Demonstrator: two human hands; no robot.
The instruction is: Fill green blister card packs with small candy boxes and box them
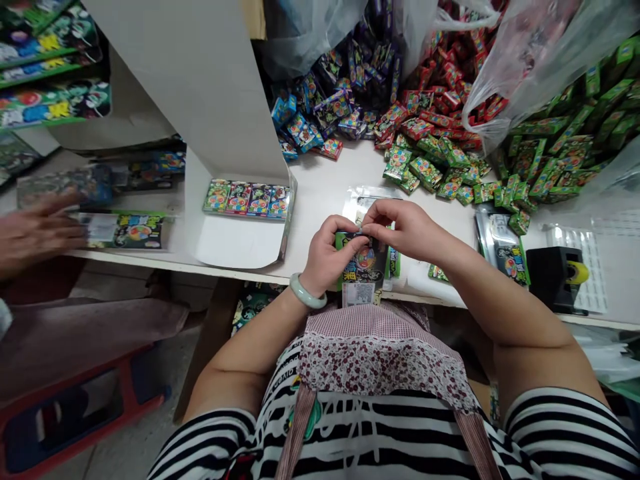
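Observation:
My left hand [327, 257], with a pale bangle at the wrist, grips a dark printed packet [364, 277] in front of my apron. The packet is upright, with green edges, bright lettering and a white label area low down. At its top edge my right hand [397, 228] pinches with thumb and fingertips close to my left thumb. What exactly sits between those fingertips is hidden. Behind my hands lies a clear plastic sleeve [373, 193] on the white table [325, 180]. Another green-edged packet [393, 262] shows just under my right hand.
To the left stands an open carton [240, 240] with a row of small colourful boxes [247, 199]. Heaps of red [450, 90] and green boxes [555, 157] lie behind. A black tape dispenser [553, 277] stands right. A co-worker's hand [43, 227] is at far left.

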